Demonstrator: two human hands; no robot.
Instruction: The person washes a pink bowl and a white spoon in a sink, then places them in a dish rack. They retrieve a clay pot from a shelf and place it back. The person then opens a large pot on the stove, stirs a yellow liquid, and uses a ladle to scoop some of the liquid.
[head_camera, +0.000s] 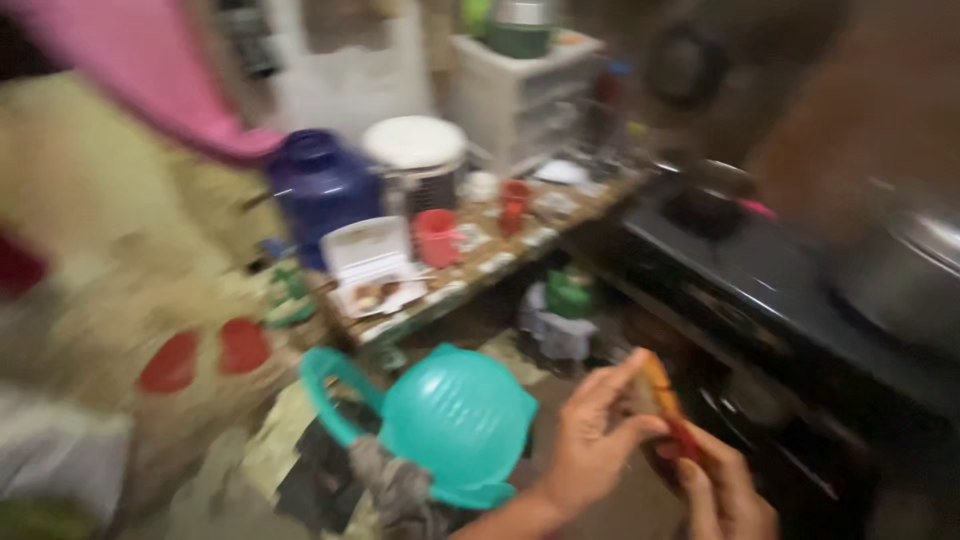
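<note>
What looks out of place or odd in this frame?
The teal strainer lies upside down near the floor, dome up, against crumpled cloth, not on the cluttered table. Both hands, left and right, hold a small orange-red packet. Blur hides finer detail.

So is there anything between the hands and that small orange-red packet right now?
Nothing visible. The left hand and right hand both already grip the orange-red packet directly, fingers on it. The teal colander sits off to the left, clear of it. The picture is blurred, so finer detail cannot be told.
</note>
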